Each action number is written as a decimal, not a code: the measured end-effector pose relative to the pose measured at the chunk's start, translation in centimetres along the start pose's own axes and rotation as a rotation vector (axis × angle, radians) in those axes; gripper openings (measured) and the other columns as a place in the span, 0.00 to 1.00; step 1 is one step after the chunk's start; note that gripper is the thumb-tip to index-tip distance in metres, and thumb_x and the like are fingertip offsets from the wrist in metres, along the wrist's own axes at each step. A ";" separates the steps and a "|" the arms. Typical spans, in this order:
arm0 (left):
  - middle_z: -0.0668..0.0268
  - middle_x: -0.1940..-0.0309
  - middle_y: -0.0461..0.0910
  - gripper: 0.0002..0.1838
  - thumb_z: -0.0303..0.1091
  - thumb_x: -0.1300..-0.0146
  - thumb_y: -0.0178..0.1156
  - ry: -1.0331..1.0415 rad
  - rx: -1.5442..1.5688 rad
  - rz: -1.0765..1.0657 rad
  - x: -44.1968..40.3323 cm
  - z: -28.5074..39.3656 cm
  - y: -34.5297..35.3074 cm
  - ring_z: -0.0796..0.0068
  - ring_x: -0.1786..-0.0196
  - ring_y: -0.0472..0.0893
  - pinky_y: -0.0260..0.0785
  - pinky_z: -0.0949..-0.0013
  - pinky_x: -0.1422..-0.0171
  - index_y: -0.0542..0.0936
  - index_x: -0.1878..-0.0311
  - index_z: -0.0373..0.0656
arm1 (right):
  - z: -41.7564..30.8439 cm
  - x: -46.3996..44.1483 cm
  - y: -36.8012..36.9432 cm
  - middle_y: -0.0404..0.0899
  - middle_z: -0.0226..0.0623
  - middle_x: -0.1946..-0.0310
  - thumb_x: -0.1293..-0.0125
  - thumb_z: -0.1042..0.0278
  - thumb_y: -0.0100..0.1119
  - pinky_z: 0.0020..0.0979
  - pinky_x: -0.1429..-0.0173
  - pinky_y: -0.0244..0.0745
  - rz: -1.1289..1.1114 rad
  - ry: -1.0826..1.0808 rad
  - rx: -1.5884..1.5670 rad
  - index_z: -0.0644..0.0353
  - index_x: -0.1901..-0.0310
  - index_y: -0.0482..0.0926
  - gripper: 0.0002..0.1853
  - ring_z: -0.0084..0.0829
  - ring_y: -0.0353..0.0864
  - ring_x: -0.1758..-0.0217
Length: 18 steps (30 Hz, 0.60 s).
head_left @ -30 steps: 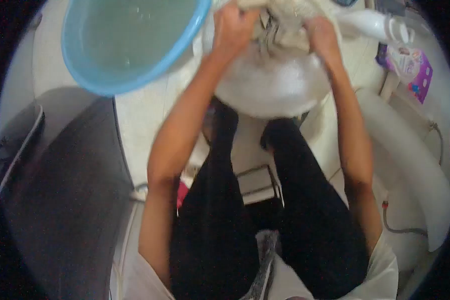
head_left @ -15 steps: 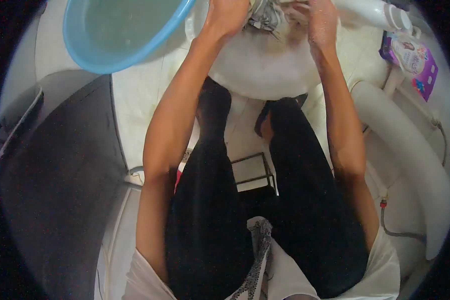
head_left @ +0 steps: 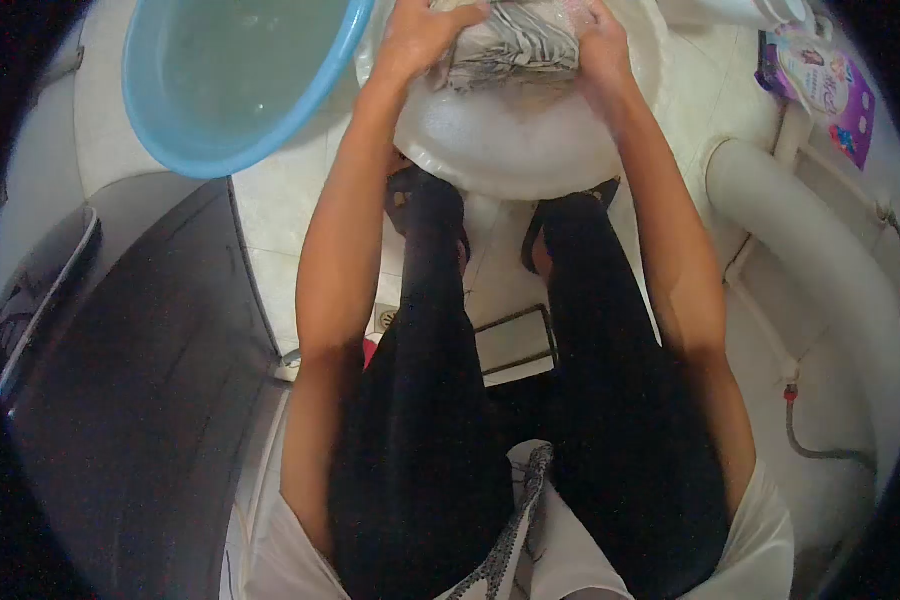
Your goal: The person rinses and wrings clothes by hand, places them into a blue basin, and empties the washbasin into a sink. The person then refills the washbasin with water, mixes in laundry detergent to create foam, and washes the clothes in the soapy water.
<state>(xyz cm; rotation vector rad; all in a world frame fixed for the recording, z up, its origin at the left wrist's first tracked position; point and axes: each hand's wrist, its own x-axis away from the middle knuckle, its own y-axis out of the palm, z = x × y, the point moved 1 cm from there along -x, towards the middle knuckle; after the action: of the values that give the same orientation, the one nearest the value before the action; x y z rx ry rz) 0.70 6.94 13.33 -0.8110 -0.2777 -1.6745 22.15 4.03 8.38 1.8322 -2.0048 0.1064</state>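
Note:
A wet cloth (head_left: 515, 45), white with grey-black stripes, is stretched between my two hands above a white basin (head_left: 530, 185). Cloudy, sudsy water (head_left: 500, 125) shows in the basin below the cloth. My left hand (head_left: 420, 35) grips the cloth's left side, thumb lying over the top. On the right side, my right hand (head_left: 602, 42) is closed round the cloth's edge. The top of the frame cuts off part of the basin and the cloth.
A blue tub (head_left: 260, 165) of murky water stands on the tiled floor at the upper left. A purple packet (head_left: 830, 95) and a white bottle (head_left: 740, 10) lie at the upper right. A thick white pipe (head_left: 800, 210) runs down the right; a dark panel (head_left: 160, 400) fills the left.
The cloth was bunched up between my hands and now is spread wider, its stripes showing. My hands have shifted slightly left and lower in view, and the camera view has moved a little.

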 end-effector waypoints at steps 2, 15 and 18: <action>0.46 0.56 0.84 0.28 0.48 0.34 0.67 -0.011 -0.028 0.164 -2.9 -4.0 0.6 0.59 0.49 0.84 0.76 0.54 0.45 0.80 0.47 0.28 | 3.8 -2.9 -3.3 0.84 0.42 0.48 0.24 0.71 0.52 0.35 0.47 0.82 0.107 -0.086 0.449 0.67 0.36 0.77 0.18 0.33 0.85 0.47; 0.36 0.49 0.84 0.38 0.56 0.32 0.60 0.020 0.409 0.576 0.5 -9.6 9.6 0.40 0.45 0.84 0.73 0.50 0.38 0.80 0.44 0.20 | 8.7 -1.9 3.1 0.84 0.54 0.55 0.34 0.60 0.60 0.55 0.45 0.75 0.028 -0.282 1.451 0.61 0.56 0.78 0.13 0.56 0.83 0.49; 0.38 0.49 0.84 0.38 0.58 0.31 0.56 -0.326 0.116 0.461 -3.8 -13.7 11.4 0.40 0.45 0.84 0.73 0.49 0.38 0.81 0.43 0.23 | 9.4 -1.2 2.0 0.83 0.52 0.59 0.38 0.66 0.62 0.51 0.48 0.76 -0.220 -0.612 1.698 0.58 0.61 0.79 0.07 0.56 0.83 0.53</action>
<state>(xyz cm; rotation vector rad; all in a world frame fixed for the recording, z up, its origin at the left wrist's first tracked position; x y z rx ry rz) 6.66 -1.27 -1.85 -0.9755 -0.3770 -1.0851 17.87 2.30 -0.11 3.2687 -2.0857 1.8407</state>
